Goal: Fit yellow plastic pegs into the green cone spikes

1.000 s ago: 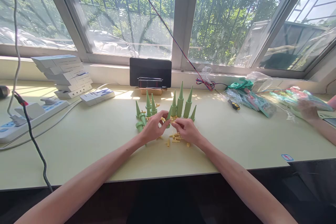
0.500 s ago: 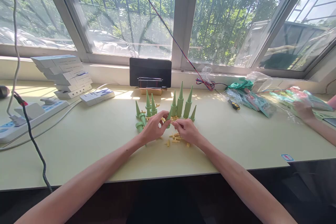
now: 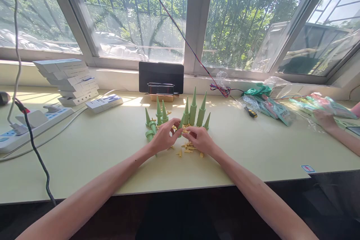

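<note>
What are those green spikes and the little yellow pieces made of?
The green spikes look like smooth, slightly satin plastic: evenly coloured, with crisp stepped edges. The yellow pieces are probably plastic too, apparently matte and uniform, though they're too small to rule out wood.

One head-worn camera looks forward and down across the table (image 3: pixel 180 172), facing the black panel (image 3: pixel 161 74) from the panel's near side; it sits well back from the panel, with the left hand (image 3: pixel 165 135) and right hand (image 3: pixel 201 138) in between, and its wide view reaches past the panel to the windows (image 3: pixel 247 18) behind it
</note>
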Demonstrator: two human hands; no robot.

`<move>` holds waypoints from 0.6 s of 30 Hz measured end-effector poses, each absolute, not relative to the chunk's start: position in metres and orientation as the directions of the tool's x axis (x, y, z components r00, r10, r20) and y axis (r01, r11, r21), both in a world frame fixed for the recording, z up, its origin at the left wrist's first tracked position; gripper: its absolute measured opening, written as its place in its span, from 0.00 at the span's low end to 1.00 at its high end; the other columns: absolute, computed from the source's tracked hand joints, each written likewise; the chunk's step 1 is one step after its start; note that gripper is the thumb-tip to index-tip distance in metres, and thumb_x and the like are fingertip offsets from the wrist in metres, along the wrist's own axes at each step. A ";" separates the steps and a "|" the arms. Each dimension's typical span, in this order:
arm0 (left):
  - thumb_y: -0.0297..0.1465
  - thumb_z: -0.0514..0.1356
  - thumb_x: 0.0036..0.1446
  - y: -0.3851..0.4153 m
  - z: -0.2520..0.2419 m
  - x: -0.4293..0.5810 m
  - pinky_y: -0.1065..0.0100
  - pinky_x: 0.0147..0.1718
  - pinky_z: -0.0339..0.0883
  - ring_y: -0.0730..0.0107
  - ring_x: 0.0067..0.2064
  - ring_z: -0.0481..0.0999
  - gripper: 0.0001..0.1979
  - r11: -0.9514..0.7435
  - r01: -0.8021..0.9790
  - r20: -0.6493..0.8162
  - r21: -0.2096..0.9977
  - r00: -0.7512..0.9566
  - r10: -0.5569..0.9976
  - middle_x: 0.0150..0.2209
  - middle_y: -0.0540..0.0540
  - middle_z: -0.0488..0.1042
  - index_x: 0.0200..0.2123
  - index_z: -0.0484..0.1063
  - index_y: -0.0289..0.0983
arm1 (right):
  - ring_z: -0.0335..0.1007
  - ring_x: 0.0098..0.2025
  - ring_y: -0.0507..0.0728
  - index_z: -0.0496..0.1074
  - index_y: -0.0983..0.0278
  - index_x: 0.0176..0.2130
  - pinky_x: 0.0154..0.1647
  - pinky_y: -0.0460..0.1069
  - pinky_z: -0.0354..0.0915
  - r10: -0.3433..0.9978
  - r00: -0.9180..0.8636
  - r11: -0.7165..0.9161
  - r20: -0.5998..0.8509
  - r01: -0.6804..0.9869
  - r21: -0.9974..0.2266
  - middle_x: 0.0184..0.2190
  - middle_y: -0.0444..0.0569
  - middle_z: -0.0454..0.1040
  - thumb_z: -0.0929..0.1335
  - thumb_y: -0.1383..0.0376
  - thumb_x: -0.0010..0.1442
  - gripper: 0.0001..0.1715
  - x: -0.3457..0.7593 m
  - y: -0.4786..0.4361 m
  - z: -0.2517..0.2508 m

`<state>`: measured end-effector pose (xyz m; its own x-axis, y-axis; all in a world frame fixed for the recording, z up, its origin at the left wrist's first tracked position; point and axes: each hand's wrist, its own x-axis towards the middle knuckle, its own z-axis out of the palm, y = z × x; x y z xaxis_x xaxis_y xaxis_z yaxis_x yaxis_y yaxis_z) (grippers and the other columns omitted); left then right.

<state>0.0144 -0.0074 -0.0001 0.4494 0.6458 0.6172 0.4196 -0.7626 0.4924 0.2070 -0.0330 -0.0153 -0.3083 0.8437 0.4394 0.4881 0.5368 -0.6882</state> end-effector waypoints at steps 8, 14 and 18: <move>0.37 0.58 0.62 -0.006 0.003 0.014 0.70 0.31 0.74 0.71 0.34 0.74 0.10 -0.693 0.348 0.529 0.631 0.459 0.713 0.34 0.47 0.73 0.40 0.70 0.36 | 0.48 0.23 0.50 0.75 0.64 0.34 0.25 0.46 0.51 0.837 -0.312 0.547 0.449 0.483 -0.684 0.19 0.39 0.56 0.64 0.55 0.65 0.18 0.208 -0.030 -0.018; 0.42 0.58 0.62 -0.003 0.000 0.014 0.71 0.30 0.74 0.71 0.34 0.74 0.15 -0.572 0.251 0.399 0.781 0.504 0.766 0.36 0.46 0.74 0.38 0.73 0.35 | 0.53 0.23 0.50 0.75 0.64 0.32 0.26 0.46 0.51 0.832 -0.320 0.555 0.453 0.472 -0.685 0.19 0.41 0.61 0.64 0.57 0.65 0.17 0.209 -0.030 -0.019; 0.43 0.58 0.61 -0.003 0.000 0.014 0.71 0.29 0.72 0.71 0.33 0.73 0.16 -0.525 0.218 0.359 0.823 0.517 0.777 0.35 0.45 0.74 0.39 0.74 0.35 | 0.53 0.23 0.50 0.71 0.64 0.28 0.25 0.46 0.51 0.836 -0.327 0.549 0.441 0.474 -0.688 0.19 0.41 0.61 0.64 0.58 0.65 0.18 0.208 -0.031 -0.018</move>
